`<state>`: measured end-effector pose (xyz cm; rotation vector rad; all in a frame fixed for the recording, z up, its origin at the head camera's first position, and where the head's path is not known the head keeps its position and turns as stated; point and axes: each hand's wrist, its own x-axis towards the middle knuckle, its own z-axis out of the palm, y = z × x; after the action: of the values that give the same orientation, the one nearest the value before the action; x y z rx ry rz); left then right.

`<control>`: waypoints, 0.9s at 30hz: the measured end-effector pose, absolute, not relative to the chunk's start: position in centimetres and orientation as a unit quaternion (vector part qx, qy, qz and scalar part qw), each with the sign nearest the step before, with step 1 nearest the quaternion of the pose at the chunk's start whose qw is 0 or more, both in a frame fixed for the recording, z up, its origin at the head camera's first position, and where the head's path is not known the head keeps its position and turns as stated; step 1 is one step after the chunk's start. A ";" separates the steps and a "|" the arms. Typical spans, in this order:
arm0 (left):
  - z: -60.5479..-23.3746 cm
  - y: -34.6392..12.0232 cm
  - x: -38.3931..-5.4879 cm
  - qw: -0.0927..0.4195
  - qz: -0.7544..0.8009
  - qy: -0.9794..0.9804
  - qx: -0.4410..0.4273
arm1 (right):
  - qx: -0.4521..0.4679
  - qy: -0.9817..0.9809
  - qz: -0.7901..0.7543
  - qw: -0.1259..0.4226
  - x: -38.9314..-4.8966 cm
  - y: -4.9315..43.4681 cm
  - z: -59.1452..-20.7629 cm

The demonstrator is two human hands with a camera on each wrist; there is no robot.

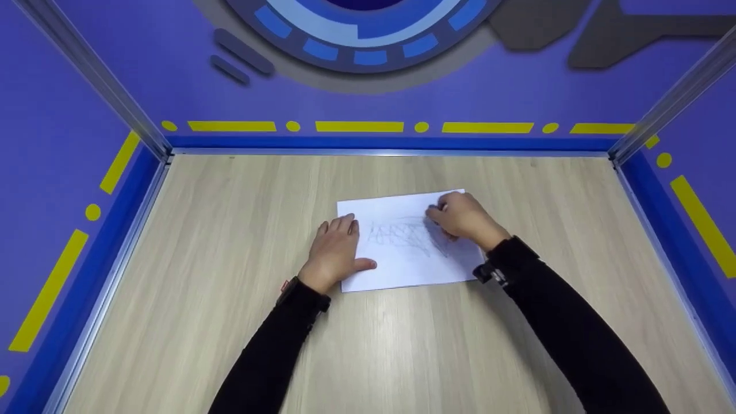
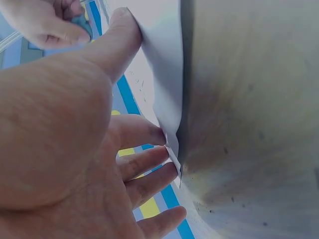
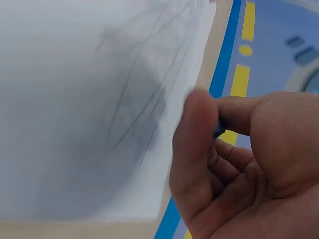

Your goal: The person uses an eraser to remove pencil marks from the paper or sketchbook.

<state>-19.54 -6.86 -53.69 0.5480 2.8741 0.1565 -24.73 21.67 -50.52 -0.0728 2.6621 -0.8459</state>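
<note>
A white sheet of paper lies on the table, its middle covered with grey scribbled lines. My left hand rests on the paper's left edge with fingers spread and thumb on the sheet. In the left wrist view that edge lifts a little near the fingers. Over the upper right part of the paper, my right hand pinches a small blue-green piece between thumb and curled fingers. Most of that piece is hidden by the hand; I cannot tell its kind.
The light wood table extends around the paper on all sides. Blue-purple panels with yellow dashes and metal edging enclose the table at the back, left and right. Both forearms wear black sleeves with wrist-mounted devices.
</note>
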 end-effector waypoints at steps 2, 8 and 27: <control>-53.7 -7.0 -19.5 0.106 0.051 0.975 0.187 | -0.050 0.948 -0.278 0.148 -24.8 19.9 -50.6; -53.6 -7.1 -19.4 0.092 0.060 0.975 0.194 | -0.094 0.958 -0.241 0.124 -24.8 14.0 -51.5; -53.2 -7.1 -19.2 0.091 0.054 0.976 0.190 | -0.104 0.951 -0.265 0.117 -25.8 15.5 -53.4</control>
<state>-19.22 -7.09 -53.23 0.5647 2.8998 0.1613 -25.82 15.51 -53.40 -0.3054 2.7840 -0.7763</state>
